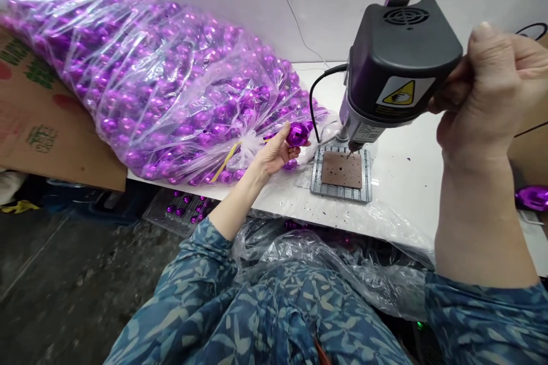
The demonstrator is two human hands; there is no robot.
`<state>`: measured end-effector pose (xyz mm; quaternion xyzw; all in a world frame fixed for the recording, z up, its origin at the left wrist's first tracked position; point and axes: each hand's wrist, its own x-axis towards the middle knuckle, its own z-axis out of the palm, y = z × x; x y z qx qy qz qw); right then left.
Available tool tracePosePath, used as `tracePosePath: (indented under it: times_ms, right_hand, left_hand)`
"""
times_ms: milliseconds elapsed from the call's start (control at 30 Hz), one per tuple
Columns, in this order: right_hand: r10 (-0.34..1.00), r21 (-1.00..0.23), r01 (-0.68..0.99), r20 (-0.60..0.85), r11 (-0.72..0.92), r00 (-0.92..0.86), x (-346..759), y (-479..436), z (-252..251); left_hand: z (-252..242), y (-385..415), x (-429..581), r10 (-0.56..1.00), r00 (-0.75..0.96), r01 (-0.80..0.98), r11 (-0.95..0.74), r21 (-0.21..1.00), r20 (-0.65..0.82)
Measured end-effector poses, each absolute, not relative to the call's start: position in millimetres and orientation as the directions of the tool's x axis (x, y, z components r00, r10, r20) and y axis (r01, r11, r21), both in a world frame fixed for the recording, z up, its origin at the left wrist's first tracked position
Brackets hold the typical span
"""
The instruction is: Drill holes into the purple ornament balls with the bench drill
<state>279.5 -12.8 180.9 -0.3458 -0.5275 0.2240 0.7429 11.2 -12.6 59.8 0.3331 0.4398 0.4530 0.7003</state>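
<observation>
My left hand (277,154) is closed on a shiny purple faceted ball (298,134), held beside the mouth of a big clear plastic bag (171,85) full of similar balls. To the right stands a small bench drill press (402,63) with a black motor housing and a yellow warning label. My right hand (492,77) is curled shut against the right side of its housing; the exact part gripped is hidden by the fingers. Below the drill bit, a brown plate (341,169) with a small dark hole lies on the grey slotted base (366,194).
Purple chips dot the white table (406,182). A cardboard box (55,120) leans at the left under the bag. Clear plastic film (308,245) hangs at the table's front edge. A black cable (314,91) loops left of the drill. Another purple ball (533,198) lies far right.
</observation>
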Motion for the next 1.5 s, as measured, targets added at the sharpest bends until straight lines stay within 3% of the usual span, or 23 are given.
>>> tracePosePath:
  times_ms: [167, 433, 667, 867, 1167, 1500]
  right_hand:
    - [0.695, -0.743, 0.007, 0.629, 0.669, 0.350, 278, -10, 180]
    - [0.701, -0.742, -0.010, 0.628, 0.670, 0.337, 276, -12, 181]
    - [0.694, -0.732, -0.028, 0.633, 0.681, 0.344, 277, -7, 177]
    - [0.713, -0.750, -0.005, 0.627, 0.662, 0.313, 281, -6, 176]
    - [0.732, -0.785, 0.063, 0.600, 0.616, 0.322, 282, -5, 175]
    - [0.737, -0.787, 0.027, 0.588, 0.616, 0.332, 276, -9, 178]
  left_hand:
    - [69, -37, 20, 0.859, 0.374, -0.501, 0.504, 0.704, -0.349]
    - [51, -44, 26, 0.864, 0.317, -0.601, 0.502, 0.622, -0.391]
    - [29, -44, 32, 0.863, 0.333, -0.513, 0.504, 0.695, -0.379]
    - [9, -49, 40, 0.921, 0.293, -0.481, 0.374, 0.793, -0.257]
    - [-18, -44, 62, 0.966, 0.170, -0.330, 0.241, 0.913, -0.193]
    - [-40, -27, 88, 0.987, 0.131, -0.235, 0.126, 0.964, -0.097]
